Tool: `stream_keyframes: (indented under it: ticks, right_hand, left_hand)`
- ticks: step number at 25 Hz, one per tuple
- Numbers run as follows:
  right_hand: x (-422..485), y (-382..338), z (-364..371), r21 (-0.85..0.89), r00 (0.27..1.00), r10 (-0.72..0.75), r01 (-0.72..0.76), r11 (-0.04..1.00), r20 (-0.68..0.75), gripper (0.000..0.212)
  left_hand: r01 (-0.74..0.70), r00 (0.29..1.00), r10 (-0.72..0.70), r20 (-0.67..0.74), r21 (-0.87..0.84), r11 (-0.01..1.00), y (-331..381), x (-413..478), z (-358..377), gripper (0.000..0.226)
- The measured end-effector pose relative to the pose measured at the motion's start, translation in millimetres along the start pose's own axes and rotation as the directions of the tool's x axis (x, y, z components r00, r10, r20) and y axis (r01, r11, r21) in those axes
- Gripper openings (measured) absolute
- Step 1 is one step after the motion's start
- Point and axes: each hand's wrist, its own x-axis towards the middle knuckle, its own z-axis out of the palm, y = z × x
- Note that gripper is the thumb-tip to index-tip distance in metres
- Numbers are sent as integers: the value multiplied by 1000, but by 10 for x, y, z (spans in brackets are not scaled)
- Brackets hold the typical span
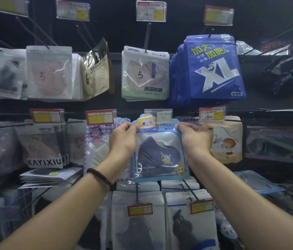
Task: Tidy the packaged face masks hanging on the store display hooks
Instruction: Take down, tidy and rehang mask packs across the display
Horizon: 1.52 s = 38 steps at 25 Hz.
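Pinched at 10 o'clock corner by left hand (pixel 122 139), at 2 o'clock corner by right hand (pixel 194 138): light-blue-edged clear plastic pouch (pixel 160 152) with navy mask. Positioned at 6 o'clock of white-green UPF100+ pack (pixel 144 74).

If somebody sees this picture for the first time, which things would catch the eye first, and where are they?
Most likely the light-blue cartoon-printed plastic pack with a dark navy mask, at the centre, pinched at its top corners by the left hand and the right hand. After that, the stack of bright blue glossy pouches marked XL, hanging at the upper right.
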Motion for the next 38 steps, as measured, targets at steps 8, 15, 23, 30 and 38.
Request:
stream_keyframes:
  ticks: [8,15,23,30,38]
  right_hand:
    - [-3,25,53,1,997,-3,3,1000,-71,27]
    - [18,47,32,-213,997,-39,23,977,-71,12]
    - [-37,113,-44,-469,981,-187,192,862,58,18]
    - [-62,191,-189,-548,956,-281,278,789,82,22]
    - [-210,235,-1426,-799,974,-194,208,565,116,15]
  left_hand:
    - [-26,1000,25,20,90,996,-12,-5,-29,29]
    - [-8,1000,9,-6,174,985,-30,49,3,33]
    - [-194,968,236,-81,352,916,-146,24,14,24]
    - [-289,931,342,-124,320,902,-217,-92,10,23]
    - [-792,610,734,298,216,570,-399,-1119,619,20]
